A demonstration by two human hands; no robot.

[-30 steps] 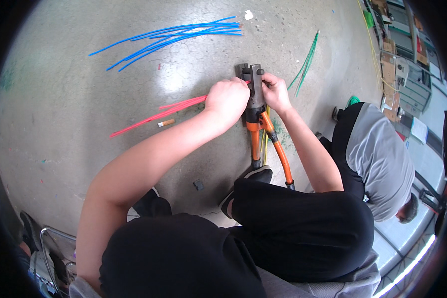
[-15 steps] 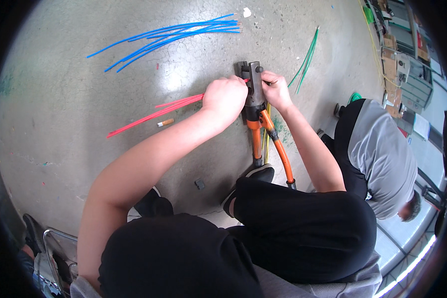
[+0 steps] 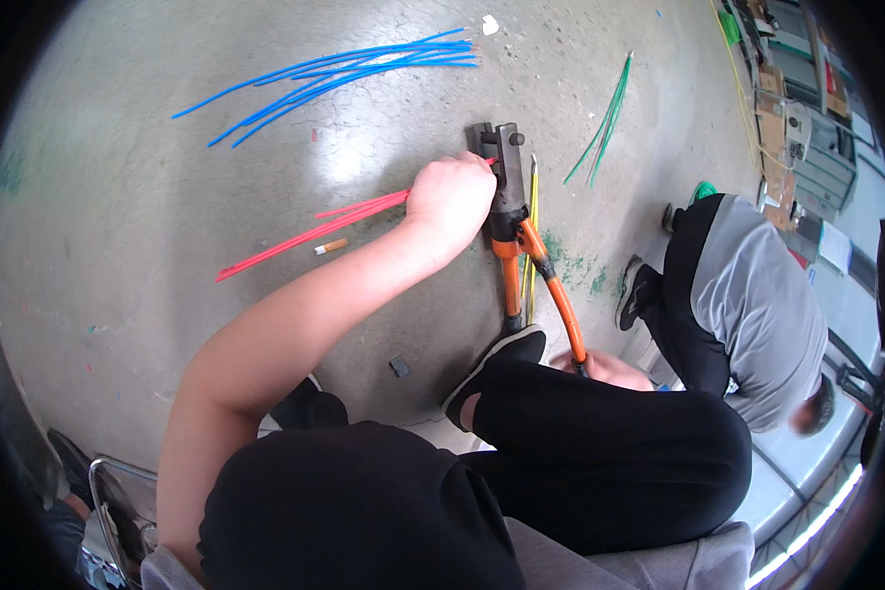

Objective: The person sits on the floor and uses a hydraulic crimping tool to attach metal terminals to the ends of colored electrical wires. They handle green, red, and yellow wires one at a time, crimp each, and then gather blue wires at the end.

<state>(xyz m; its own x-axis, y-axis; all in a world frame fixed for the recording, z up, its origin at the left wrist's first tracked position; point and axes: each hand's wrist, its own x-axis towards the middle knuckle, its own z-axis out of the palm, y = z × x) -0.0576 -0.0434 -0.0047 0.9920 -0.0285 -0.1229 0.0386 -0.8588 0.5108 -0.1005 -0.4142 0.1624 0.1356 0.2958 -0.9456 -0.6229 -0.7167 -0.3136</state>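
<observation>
An orange-handled hydraulic crimping tool [image 3: 507, 187] lies on the floor before me, its dark metal head pointing away. My left hand [image 3: 451, 202] is closed around several red wires [image 3: 310, 234] just left of that head. One red end reaches into the head's opening; the other ends trail out to the left. At the near end of the tool's right handle [image 3: 563, 307] is my right hand [image 3: 615, 372]. It is blurred and partly behind the handle, so its grip is unclear. Yellow wires [image 3: 534, 197] lie beside and under the tool.
Blue wires [image 3: 354, 74] are spread at the far left, green wires [image 3: 610, 123] at the far right. A cigarette butt [image 3: 331, 247] lies near the red wires. To the right a person in a grey shirt [image 3: 762, 295] bends over. Shelving [image 3: 821, 167] stands beyond.
My right hand has left the tool's head and come back toward me, to the end of the right handle. My left hand stays at the head with the red wires.
</observation>
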